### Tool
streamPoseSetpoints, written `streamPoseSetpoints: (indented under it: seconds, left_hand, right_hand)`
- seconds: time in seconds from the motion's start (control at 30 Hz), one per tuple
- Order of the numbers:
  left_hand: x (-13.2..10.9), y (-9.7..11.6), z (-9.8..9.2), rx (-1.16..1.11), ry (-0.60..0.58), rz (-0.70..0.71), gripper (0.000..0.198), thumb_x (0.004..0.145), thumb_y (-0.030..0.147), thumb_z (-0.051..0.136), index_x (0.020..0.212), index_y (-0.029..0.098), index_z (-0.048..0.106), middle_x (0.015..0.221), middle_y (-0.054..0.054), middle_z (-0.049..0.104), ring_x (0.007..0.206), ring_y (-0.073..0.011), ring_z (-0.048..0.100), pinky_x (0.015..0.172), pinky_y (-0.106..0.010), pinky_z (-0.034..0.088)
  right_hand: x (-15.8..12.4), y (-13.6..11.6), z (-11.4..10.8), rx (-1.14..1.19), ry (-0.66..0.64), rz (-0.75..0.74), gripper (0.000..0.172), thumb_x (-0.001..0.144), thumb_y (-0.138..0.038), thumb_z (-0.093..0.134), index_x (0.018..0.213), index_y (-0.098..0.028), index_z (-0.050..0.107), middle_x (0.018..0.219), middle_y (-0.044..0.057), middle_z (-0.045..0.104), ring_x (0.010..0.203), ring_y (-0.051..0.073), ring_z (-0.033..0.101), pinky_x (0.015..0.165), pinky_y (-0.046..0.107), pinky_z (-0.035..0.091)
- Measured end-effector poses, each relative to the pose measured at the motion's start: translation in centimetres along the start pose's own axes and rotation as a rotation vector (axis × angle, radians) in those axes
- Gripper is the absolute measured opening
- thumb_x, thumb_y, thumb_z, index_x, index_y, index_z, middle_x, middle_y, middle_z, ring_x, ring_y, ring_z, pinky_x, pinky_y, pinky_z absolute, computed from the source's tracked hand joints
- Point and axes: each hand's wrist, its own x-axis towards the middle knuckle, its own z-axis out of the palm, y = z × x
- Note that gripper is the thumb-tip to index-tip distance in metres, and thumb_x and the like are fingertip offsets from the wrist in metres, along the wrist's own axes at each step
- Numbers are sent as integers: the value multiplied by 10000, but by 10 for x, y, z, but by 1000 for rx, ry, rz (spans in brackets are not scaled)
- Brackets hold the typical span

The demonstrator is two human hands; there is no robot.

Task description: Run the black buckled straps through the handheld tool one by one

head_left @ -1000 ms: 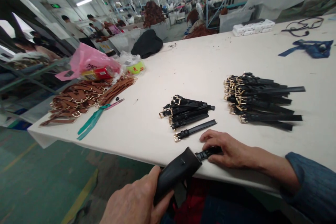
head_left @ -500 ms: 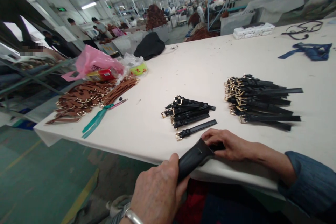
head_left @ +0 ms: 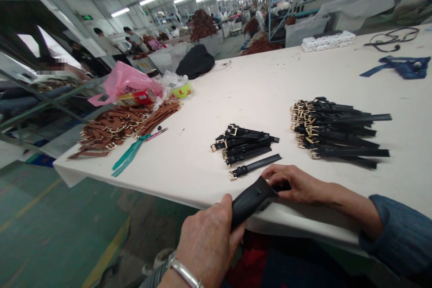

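Note:
My left hand [head_left: 211, 238] is wrapped round a wide, curled black leather piece [head_left: 251, 200] with a small slit near its far end, held at the table's front edge. Against that far end my right hand [head_left: 295, 184] is closed, its fingers on a dark strap-like part that they mostly hide; I cannot tell if it is joined to the leather piece. Just beyond lies a single black buckle strap [head_left: 254, 166] with a gold buckle. Behind it sits a small pile of black buckle straps [head_left: 248, 141].
A larger pile of black buckle straps [head_left: 340, 132] lies to the right. Brown straps [head_left: 111, 128], a pink plastic bag [head_left: 130, 83] and scissors with teal-wrapped handles [head_left: 131, 155] are at the left of the white-covered table [head_left: 195, 153]. A blue cloth [head_left: 405, 67] lies far right.
The view has shifted slightly, so things on the table appear a little further right. Both hands keep their hold on the black leather piece with almost no visible change.

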Motion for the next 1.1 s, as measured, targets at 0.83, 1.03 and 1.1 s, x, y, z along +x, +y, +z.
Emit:
streamPoseSetpoints:
  seconds: [0.83, 1.03, 1.1]
  left_hand:
    - [0, -22, 6, -39, 35, -41, 319, 793, 500, 399, 912, 235, 532, 775, -52, 682, 725, -225, 642, 604, -298, 431]
    - [-12, -41, 10, -139, 0, -146, 371, 794, 529, 387, 958, 234, 539, 756, -41, 676, 698, -200, 640, 602, -271, 422]
    - [-17, -46, 6, -162, -4, -180, 369, 795, 514, 395, 1000, 244, 540, 767, -32, 676, 712, -191, 641, 616, -264, 424]
  right_hand:
    - [0, -5, 7, -46, 17, 39, 171, 754, -191, 590, 912, -189, 655, 1003, 61, 589, 875, 169, 560, 764, 288, 445]
    - [-4, -7, 19, -145, 169, -49, 138, 692, -116, 571, 815, -177, 587, 893, 48, 605, 817, 165, 551, 736, 298, 441]
    - [-6, -6, 22, -239, 217, -92, 142, 691, -99, 556, 808, -178, 570, 837, 47, 612, 800, 171, 544, 733, 307, 425]
